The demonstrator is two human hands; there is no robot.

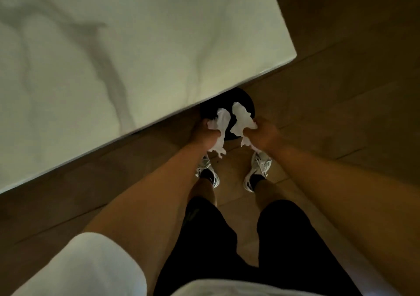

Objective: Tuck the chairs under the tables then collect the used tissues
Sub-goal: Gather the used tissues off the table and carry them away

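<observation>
No readable text anywhere (dim, blurred view throughout).

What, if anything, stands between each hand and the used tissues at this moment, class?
Nothing visible does. The left hand is already closed on one crumpled tissue, and the right hand on another tissue. Both are held beside the marble table edge, above a dark round object on the floor.

Both bare arms reach forward and down, nearly parallel, the hands close together but apart. The left hand (205,134) is a closed fist with its back turned up, fingers curled tight around what it grips. The right hand (263,134) is clenched likewise, knuckles up. A white sleeve (91,266) covers the left upper arm.
</observation>
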